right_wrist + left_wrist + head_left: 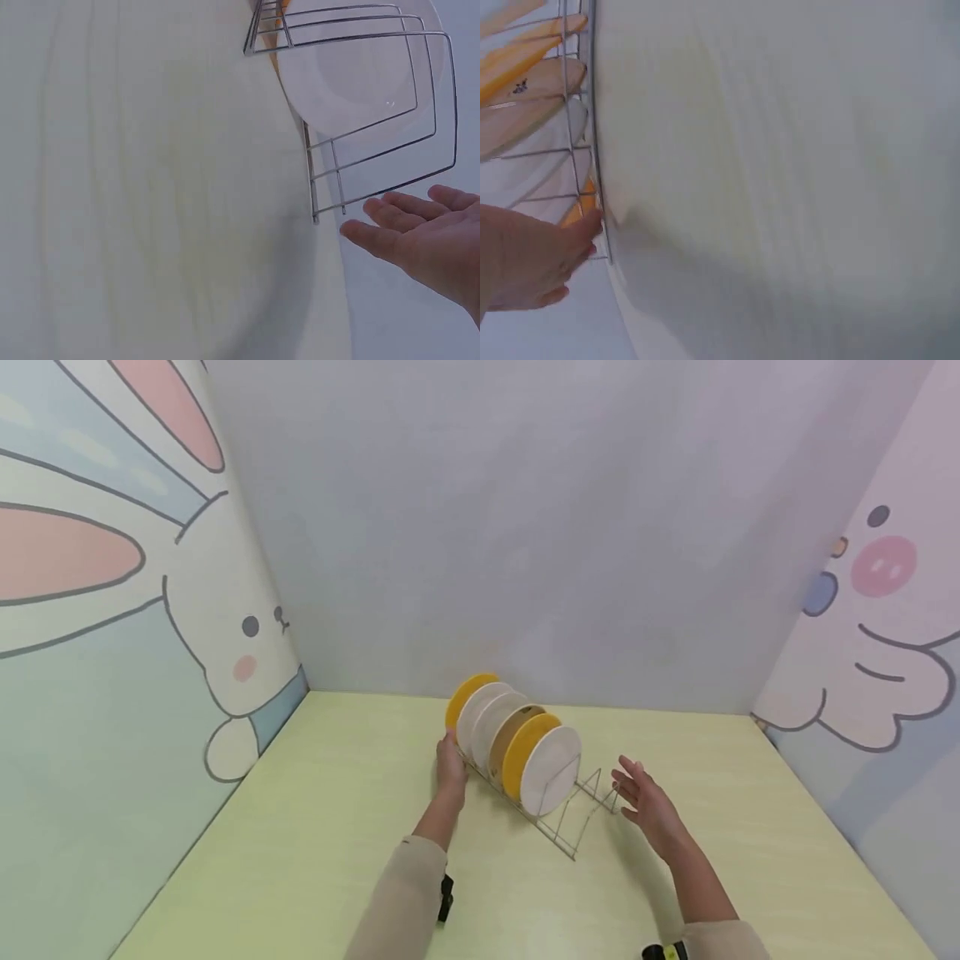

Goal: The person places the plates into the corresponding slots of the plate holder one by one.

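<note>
A wire dish rack (pixel 557 837) stands on the table, set at a slant. Several plates are lined up on edge in it: a yellow plate (pixel 454 703) at the far end, pale ones, a brown plate (pixel 500 748), another yellow plate (pixel 517 762) and a white plate (pixel 555 770) foremost. My left hand (pixel 450 768) is at the rack's far left end, its fingertips right at the wire in the left wrist view. Beside the rack's right end is my right hand (pixel 651 810), fingers spread and palm toward the wire, holding nothing.
The pale yellow-green table (pixel 337 827) meets a plain grey wall (pixel 510 543) behind the rack. Side walls carry a rabbit drawing (pixel 217 627) at left and another cartoon animal (pixel 885 635) at right. The rack's near slots hold no plates.
</note>
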Tool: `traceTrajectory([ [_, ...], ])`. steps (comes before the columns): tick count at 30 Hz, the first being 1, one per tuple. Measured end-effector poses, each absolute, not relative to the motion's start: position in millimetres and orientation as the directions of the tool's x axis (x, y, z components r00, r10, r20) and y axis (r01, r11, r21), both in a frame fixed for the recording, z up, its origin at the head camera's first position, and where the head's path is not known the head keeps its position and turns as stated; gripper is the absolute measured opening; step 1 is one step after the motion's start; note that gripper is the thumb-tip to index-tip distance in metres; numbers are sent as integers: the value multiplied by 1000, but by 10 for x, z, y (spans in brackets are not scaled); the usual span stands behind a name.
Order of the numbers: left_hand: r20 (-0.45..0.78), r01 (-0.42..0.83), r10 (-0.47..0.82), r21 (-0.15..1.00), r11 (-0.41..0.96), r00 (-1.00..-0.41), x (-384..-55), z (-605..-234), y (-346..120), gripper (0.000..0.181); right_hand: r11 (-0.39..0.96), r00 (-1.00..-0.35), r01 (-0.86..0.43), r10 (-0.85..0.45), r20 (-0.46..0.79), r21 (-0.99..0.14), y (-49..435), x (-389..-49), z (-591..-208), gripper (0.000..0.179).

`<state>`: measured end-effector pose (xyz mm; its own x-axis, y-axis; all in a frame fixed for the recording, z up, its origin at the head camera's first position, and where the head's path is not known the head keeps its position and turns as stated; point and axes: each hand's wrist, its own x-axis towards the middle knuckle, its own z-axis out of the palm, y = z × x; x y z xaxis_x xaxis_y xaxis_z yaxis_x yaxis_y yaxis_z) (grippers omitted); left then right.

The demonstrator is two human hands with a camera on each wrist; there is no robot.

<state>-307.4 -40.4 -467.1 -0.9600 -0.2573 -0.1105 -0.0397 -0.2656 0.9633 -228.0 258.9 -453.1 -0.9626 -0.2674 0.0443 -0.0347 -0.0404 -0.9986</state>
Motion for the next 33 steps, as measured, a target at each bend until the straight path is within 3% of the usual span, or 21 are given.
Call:
traceTrajectory([
  [3, -90, -41, -290, 984, -171, -953, -2939, -4617, -295, 61, 44, -966, -93, -244, 80, -995, 2639, -2401, -4495, 66],
  [5, -101, -50, -268, 981, -190, -958, -2846, -4572, -215, 61, 32, -959, -132, -257, 120, -991, 2662, -2506, -4488, 65],
  [9, -112, -48, -258, 969, -244, -960, -2727, -4559, -78, 57, -102, -934, -127, -322, 153, -987, 2659, -2699, -4522, 60],
  [14, -136, -40, -251, 935, -353, -958, -2617, -4621, 77, 59, -288, -919, 26, -384, 91, -957, 2608, -2853, -4622, 65],
  [18, -140, -46, -199, 908, -417, -970, -2536, -4652, 190, 62, -234, -902, 108, -432, 4, -966, 2582, -2914, -4728, 73],
  [24, -158, -79, -162, 909, -409, -974, -2490, -4635, 258, 64, -78, -874, 93, -484, -44, -993, 2500, -2951, -4786, 79],
  [33, -146, -73, -152, 911, -407, -977, -2473, -4661, 283, 64, -55, -890, 117, -450, -80, -992, 2481, -2935, -4835, 82],
])
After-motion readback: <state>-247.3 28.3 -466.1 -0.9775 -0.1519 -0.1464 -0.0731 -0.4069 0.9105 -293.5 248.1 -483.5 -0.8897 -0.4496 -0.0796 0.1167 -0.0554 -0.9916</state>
